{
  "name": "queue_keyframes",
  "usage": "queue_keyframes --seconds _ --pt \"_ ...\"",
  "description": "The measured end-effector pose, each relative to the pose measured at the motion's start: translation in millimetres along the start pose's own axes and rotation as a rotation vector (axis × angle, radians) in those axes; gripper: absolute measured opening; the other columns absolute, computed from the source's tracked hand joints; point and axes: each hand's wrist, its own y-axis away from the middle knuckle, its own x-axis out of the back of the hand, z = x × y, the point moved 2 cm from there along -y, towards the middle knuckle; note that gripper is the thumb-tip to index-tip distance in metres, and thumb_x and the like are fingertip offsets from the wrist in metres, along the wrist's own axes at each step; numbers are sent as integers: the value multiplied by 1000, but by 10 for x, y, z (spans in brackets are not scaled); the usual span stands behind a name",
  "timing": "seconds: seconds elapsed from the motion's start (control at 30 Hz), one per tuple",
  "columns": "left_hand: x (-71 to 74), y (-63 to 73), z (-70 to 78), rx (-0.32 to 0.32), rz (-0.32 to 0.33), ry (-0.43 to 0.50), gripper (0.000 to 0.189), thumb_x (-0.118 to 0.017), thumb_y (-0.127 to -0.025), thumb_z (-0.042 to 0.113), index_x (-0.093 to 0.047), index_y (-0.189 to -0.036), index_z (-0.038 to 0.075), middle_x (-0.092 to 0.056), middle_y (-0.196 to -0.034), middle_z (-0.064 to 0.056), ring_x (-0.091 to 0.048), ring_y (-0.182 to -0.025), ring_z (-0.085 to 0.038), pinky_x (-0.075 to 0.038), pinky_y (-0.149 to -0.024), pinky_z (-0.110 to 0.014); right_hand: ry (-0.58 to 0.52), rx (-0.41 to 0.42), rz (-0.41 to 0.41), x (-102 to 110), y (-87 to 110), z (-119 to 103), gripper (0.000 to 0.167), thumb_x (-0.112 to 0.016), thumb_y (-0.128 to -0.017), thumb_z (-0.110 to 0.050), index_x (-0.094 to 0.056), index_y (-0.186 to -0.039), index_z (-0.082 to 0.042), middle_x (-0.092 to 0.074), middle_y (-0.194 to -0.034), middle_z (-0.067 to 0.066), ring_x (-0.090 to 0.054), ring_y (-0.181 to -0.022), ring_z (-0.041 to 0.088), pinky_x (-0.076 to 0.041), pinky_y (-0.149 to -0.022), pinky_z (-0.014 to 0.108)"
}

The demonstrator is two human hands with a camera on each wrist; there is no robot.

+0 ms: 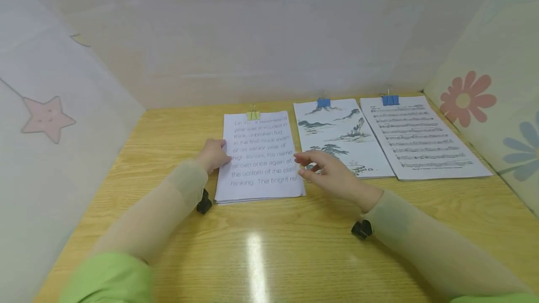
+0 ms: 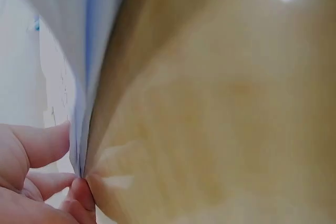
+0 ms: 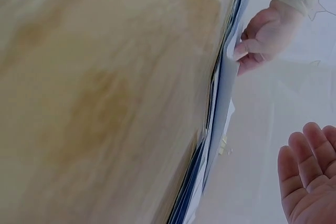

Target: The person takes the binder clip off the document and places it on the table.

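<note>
Printed-text stack (image 1: 261, 162) lies flat on the wooden table (image 1: 303, 251), in front of me, lines facing me, yellow binder clip (image 1: 253, 115) at its top edge. My left hand (image 1: 212, 154) is at its left edge, thumb and curled fingers pinching the paper there. My right hand (image 1: 330, 172) is near the right edge, thumb and index apart, fingers loosely extended, holding nothing. Just right of the text: landscape-picture stack (image 1: 332, 135), blue clip (image 1: 324, 103) on top, my right hand partly covering its lower left corner. Further right, sheet-music stack (image 1: 421, 141), slanted, also blue-clipped. Black wrist mounts on both arms, green sleeves (image 1: 107, 277). Pink star (image 1: 48, 119) on left wall, red flower (image 1: 467, 99) on right.
</note>
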Motion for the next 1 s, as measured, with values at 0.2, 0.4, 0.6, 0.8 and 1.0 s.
queue_keyframes --seconds 0.2,0.4,0.6,0.8,1.0 --pt "-33 265 -73 -31 -19 -90 73 -65 -91 11 -25 -150 -2 -10 -154 -30 -18 -141 -43 -24 -112 -49 -6 -30 -3 16 -2 -36 43 -60 -97 -23 -53 -135 -6 -59 -127 11 -54 -109 22 -48 -87 38" --pt "59 380 -56 -121 -47 -174 69 -67 -89 19 -34 -145 -4 -23 -148 -31 -26 -136 -42 -29 -110 -51 -5 -5 -3 3 -3 -39 43 -60 -97 -22 -53 -134 -3 -60 -126 11 -55 -109 22 -49 -87 39" --pt "356 235 144 -169 -101 -170 52 -59 -95 25 -45 -140 3 -35 -147 -23 -34 -134 -39 -31 -109 -52 -87 -89 -2 -23 -47 -59 40 -60 -96 -21 -56 -133 -6 -61 -126 9 -56 -107 19 -50 -86 39" --pt "453 -100 245 -142 -37 0 60 -53 -99 29 -30 -149 5 -28 -153 -20 -29 -138 -38 -27 -111 -51 -152 -164 7 -62 -151 -59 40 -59 -97 -23 -56 -133 -7 -61 -126 8 -55 -110 19 -48 -88 40" --pt "389 -420 203 -112 69 103 65 -49 -101 30 -17 -154 11 -23 -156 -15 -24 -141 -34 -25 -113 -48 -179 -198 15 -119 -210 -37 39 -60 -97 -23 -56 -132 -9 -62 -125 6 -55 -108 19 -47 -87 39"
